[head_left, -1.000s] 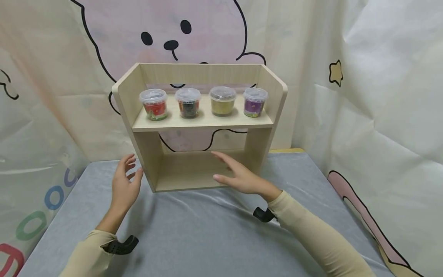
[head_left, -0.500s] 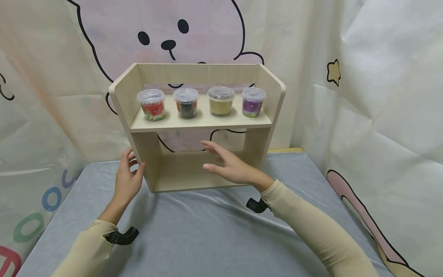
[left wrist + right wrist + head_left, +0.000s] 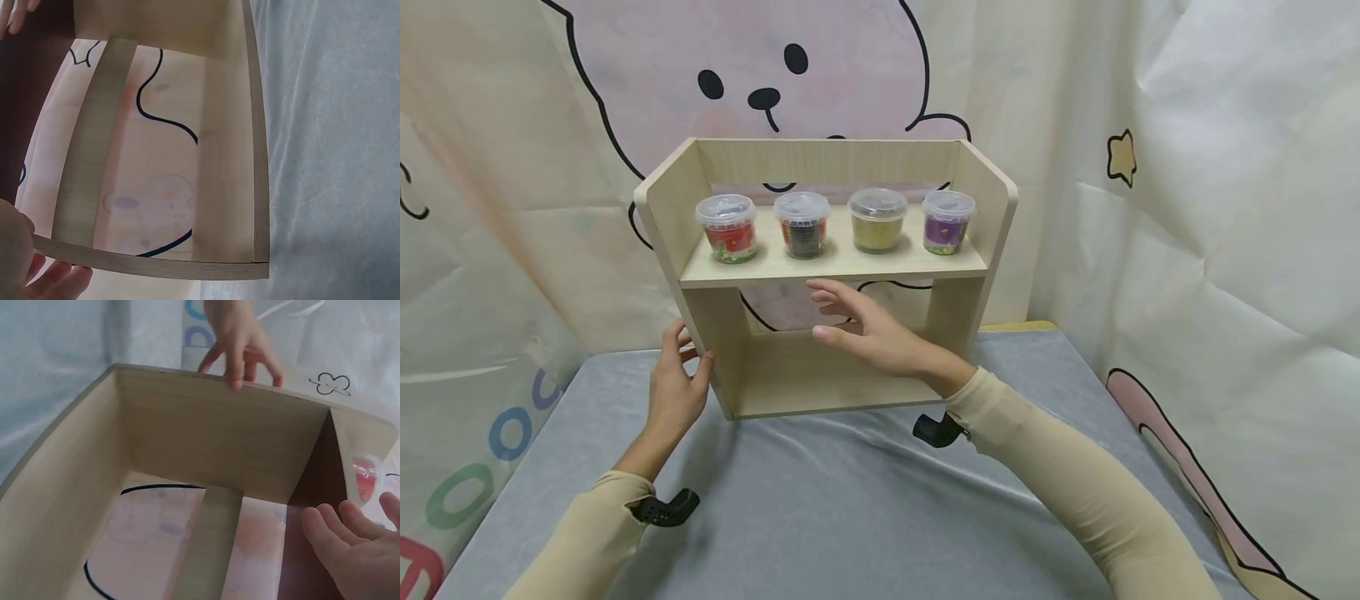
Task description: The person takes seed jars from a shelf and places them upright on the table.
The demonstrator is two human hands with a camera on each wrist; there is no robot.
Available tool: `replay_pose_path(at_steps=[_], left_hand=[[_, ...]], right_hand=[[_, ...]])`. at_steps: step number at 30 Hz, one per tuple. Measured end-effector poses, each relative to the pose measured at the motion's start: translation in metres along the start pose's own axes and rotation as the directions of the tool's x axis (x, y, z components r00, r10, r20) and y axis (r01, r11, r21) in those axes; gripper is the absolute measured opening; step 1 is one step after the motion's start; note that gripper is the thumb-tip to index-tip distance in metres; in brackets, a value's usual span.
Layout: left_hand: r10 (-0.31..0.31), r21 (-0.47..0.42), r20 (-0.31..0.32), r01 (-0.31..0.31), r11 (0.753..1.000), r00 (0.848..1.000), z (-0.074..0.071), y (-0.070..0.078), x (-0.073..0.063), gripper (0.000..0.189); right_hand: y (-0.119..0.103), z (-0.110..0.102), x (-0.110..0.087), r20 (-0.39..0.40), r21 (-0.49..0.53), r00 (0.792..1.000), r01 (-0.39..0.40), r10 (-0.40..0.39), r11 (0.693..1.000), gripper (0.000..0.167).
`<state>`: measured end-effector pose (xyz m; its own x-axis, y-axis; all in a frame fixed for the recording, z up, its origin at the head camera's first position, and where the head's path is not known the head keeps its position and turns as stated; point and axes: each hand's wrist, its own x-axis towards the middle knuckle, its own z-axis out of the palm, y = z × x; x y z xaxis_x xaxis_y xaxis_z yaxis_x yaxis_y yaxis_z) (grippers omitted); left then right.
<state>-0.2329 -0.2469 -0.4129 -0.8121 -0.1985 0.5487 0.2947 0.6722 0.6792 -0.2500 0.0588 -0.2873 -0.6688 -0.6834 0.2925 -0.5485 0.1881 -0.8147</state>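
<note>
A two-tier pale wooden shelf point(image 3: 820, 264) stands in front of me. My left hand point(image 3: 676, 392) grips the front edge of its left side panel, thumb on one face and fingers on the other, as the left wrist view shows with the fingertips point(image 3: 69, 284) past the edge. My right hand point(image 3: 880, 333) holds nothing; its fingers are spread and slightly bent in front of the lower compartment, just under the middle board. Along that board stand lidded clear cups: one with red point(image 3: 730, 237), one with black point(image 3: 803, 233), one with yellow point(image 3: 877, 229) and one with purple point(image 3: 947, 229).
A grey-blue cloth point(image 3: 820, 500) covers the table under the shelf. Behind it hangs a curtain point(image 3: 850, 67) with a cartoon bear, seen through the shelf's open back. More printed curtain point(image 3: 1240, 208) closes off the right side.
My left hand has moved right and taken hold of the shelf's left side panel. The right hand has travelled left and up, to just below the middle board. The cups stay put.
</note>
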Motion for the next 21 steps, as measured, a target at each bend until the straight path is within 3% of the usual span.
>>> replay_pose_path(at_steps=[7,21], left_hand=[[0.031,0.001,-0.031,-0.031,1.0,0.999,0.002,-0.001,0.0,0.058],[0.022,-0.012,-0.028,-0.023,1.0,0.999,0.003,-0.001,0.0,0.059]], right_hand=[[-0.016,0.001,0.018,-0.04,0.086,0.999,0.014,-0.01,0.996,0.058],[-0.037,0.011,0.053,-0.127,0.181,0.992,0.03,-0.007,0.983,0.068]])
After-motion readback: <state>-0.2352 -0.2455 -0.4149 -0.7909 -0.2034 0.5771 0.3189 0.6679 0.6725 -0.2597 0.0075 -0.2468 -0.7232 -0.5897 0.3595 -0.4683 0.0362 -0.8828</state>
